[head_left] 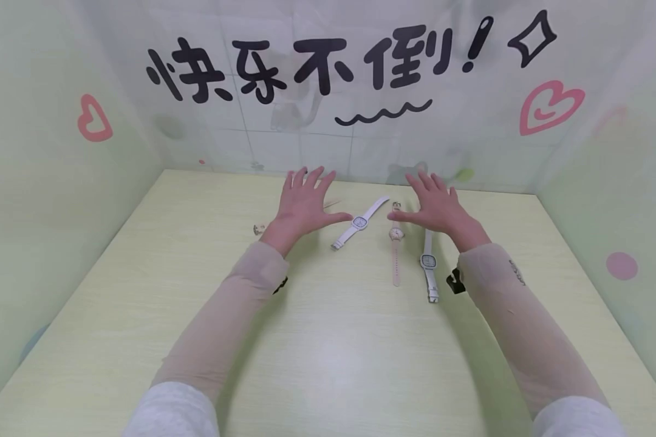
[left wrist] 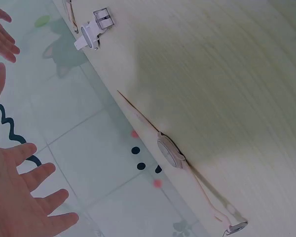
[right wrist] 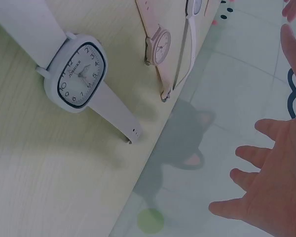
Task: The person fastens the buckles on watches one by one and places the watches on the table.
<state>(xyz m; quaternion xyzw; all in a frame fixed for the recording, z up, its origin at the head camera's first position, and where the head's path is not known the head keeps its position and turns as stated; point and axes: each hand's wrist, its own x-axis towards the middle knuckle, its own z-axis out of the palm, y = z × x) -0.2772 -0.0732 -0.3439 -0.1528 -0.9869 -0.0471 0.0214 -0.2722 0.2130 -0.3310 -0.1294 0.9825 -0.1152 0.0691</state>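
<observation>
My left hand [head_left: 302,209] is held over the back of the table with fingers spread and nothing in its grasp. Beneath it lies a pink-strapped watch [left wrist: 171,150], mostly hidden by that hand in the head view. My right hand [head_left: 440,209] is likewise spread and holds nothing. Between the two thumbs a white square-faced watch [head_left: 359,223] lies slantwise. To its right is a pink watch [head_left: 396,233] with a round face, its upper part near the right thumb. Another white square-faced watch [right wrist: 76,74] lies below the right hand, its strap partly covered in the head view.
The watches lie on a pale wood-grain table [head_left: 328,352]. A printed backdrop [head_left: 284,145] with black characters rises at the back edge, and light green side walls [head_left: 623,182] stand left and right. Black pieces [head_left: 456,281] show beside the sleeve cuffs.
</observation>
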